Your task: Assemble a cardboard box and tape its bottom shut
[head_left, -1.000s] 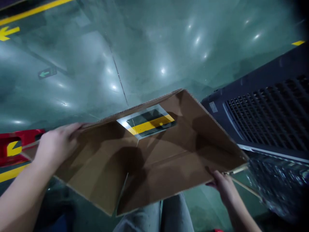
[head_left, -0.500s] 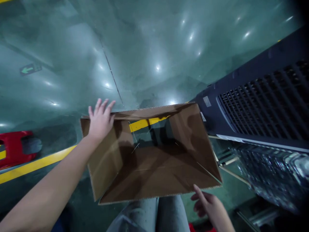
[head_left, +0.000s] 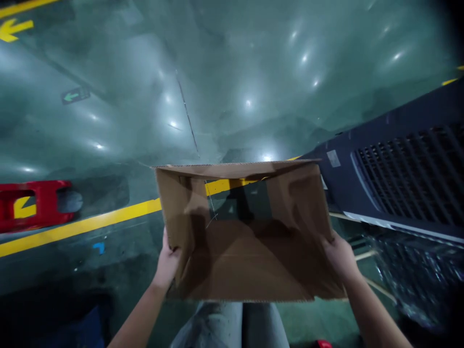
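Observation:
I hold an open brown cardboard box (head_left: 250, 261) in front of me, above my legs. Its top and bottom are both open, so the green floor and a yellow line show through it. My left hand (head_left: 167, 263) grips the box's left wall near the lower corner. The right wall of the box is gripped by my right hand (head_left: 339, 258) at about the same height. The box is squared up into a rectangle.
The shiny green floor (head_left: 224, 77) carries a yellow line (head_left: 90, 224) and arrow markings. A red object (head_left: 36, 205) lies at the left. A dark slatted plastic pallet (head_left: 406, 169) leans at the right, with plastic-wrapped goods (head_left: 416, 270) below it.
My left hand has come down from the box's far top edge to its left wall. My right hand has risen from below the box and taken hold of its right wall.

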Motion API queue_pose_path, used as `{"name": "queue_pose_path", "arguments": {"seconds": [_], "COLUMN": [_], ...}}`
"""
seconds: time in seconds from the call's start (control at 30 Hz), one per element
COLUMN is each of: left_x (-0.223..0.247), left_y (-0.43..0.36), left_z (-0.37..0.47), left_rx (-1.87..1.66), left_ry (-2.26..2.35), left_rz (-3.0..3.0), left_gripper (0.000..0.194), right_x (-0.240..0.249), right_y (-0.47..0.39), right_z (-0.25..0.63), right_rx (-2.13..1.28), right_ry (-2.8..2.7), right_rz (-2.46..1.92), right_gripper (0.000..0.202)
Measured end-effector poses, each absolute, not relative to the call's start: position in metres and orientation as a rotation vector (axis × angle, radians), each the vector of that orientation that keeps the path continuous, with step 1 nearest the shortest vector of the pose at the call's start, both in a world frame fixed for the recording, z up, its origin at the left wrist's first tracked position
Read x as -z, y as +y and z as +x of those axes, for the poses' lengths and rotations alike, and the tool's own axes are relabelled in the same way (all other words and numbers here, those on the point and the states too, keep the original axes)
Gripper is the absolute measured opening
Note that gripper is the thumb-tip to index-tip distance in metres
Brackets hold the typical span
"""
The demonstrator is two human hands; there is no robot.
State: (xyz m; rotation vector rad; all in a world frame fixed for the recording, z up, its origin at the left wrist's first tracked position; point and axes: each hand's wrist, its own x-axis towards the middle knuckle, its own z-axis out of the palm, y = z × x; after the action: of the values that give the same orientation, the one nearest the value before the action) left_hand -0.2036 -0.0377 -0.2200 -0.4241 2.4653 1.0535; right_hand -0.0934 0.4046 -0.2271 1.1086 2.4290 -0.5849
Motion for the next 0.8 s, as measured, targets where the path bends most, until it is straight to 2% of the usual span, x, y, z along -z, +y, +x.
{"name": "queue_pose_path", "arguments": {"seconds": [0.1,0.23,0.4,0.57,0.67,0.8], "left_x": [0.223,0.248,0.332,0.385,0.377,0.323], "left_y": [-0.013,0.041,0.099,0.085,0.061,0.016], "left_z": [-0.193,-0.180,-0.186,-0.218,-0.236,-0.252], "left_rx": [-1.039,-0.883,-0.567,-0.491,-0.536,-0.554], "left_ry": [2.482,2.533,2.521,2.332,2.191,2.205], "left_rz": [-0.263,0.039,0.144,0.402,0.575,0.511], "left_gripper": [0.078,0.069,0.064,0.051,0.039,0.022], "right_x": [0.235,0.272,0.315,0.331,0.338,0.340], "right_y": [0.364,0.302,0.278,0.320,0.336,0.334], "right_z": [-0.096,-0.122,-0.129,-0.103,-0.098,-0.098], "right_rx": [0.505,0.325,0.124,0.013,-0.056,-0.129], "right_ry": [2.483,2.545,2.505,2.408,2.371,2.378], "right_rz": [1.110,1.094,0.925,0.505,0.387,0.341], "right_gripper": [0.055,0.074,0.077,0.068,0.065,0.060]}}
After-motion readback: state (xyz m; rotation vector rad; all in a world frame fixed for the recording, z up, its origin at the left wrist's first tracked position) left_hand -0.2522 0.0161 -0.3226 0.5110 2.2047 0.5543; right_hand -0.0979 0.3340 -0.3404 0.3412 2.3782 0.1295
